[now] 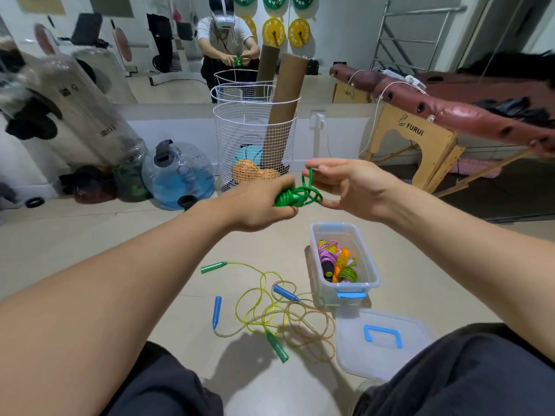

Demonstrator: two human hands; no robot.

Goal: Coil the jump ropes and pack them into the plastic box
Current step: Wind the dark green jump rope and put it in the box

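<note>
My left hand (258, 205) grips a coiled green jump rope (295, 196) held in the air above the floor. My right hand (345, 184) pinches a loose loop of that same rope between thumb and fingers. Below, a clear plastic box (371, 265) with blue latches stands open on the floor, with pink, orange and green coiled ropes inside. Left of the box lie two tangled ropes: a yellow rope with green handles (255, 298) and a speckled rope with blue handles (312, 319).
The box lid (381, 340) with a blue handle lies on the floor by my right knee. A white wire basket (255, 145) with cardboard tubes and balls stands ahead. Water bags sit at left, a folding massage table (420, 130) at right, a mirror behind.
</note>
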